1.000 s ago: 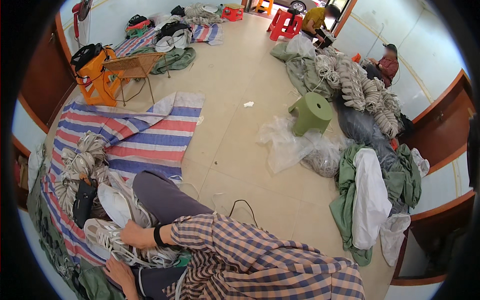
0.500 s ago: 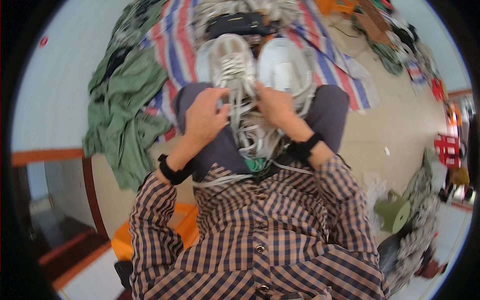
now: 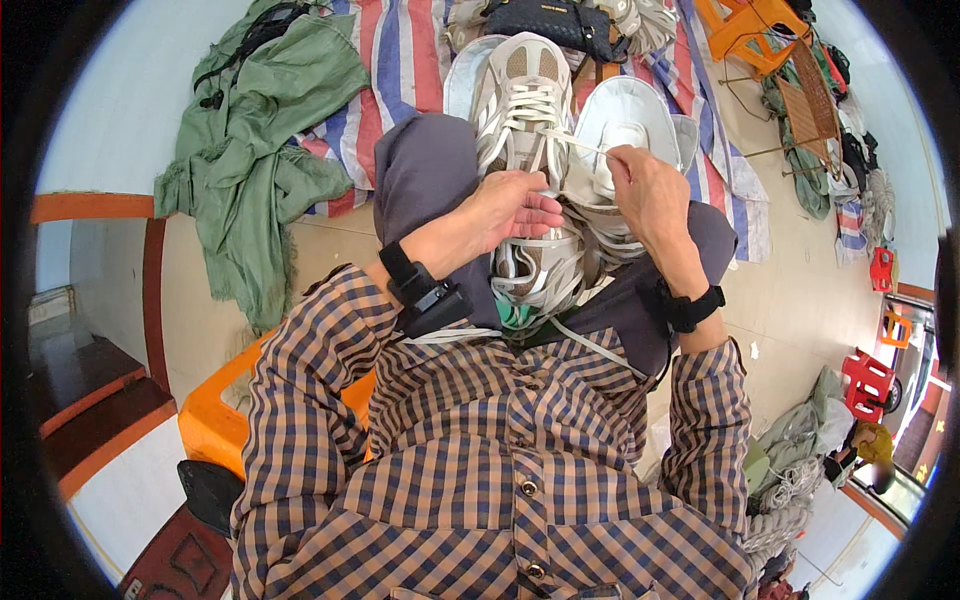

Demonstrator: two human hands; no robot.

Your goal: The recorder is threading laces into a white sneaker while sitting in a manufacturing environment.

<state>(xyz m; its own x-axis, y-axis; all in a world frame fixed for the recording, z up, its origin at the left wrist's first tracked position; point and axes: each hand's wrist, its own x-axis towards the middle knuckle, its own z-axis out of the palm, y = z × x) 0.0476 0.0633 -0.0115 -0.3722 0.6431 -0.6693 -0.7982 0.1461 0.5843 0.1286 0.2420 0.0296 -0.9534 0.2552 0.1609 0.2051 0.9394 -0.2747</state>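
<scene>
A beige-and-white sneaker [image 3: 520,75], its toe pointing away, lies between my knees with white laces threaded across its front. My right hand [image 3: 655,195] is closed in a pinch on a white shoelace [image 3: 588,145], which runs taut from the sneaker's lacing to the fingers. Over the sneaker's near part, my left hand [image 3: 515,208] has its fingers curled; what they hold, if anything, I cannot make out. A second sneaker [image 3: 545,265] with loose laces rests in my lap, partly hidden by that hand. Right of the first sneaker is a white shoe-shaped piece [image 3: 625,110].
Ahead lies a striped sheet [image 3: 400,60] with a dark bag [image 3: 555,28] on it. Green cloth [image 3: 255,170] spreads at the left. Orange stools stand beside me [image 3: 215,415] and at the far right [image 3: 745,35]. Bundles of laces [image 3: 795,485] lie at the lower right.
My right hand has moved right, away from the sneaker, drawing the lace out taut. My left hand's fingers have turned inward over the sneaker. The view has shifted slightly.
</scene>
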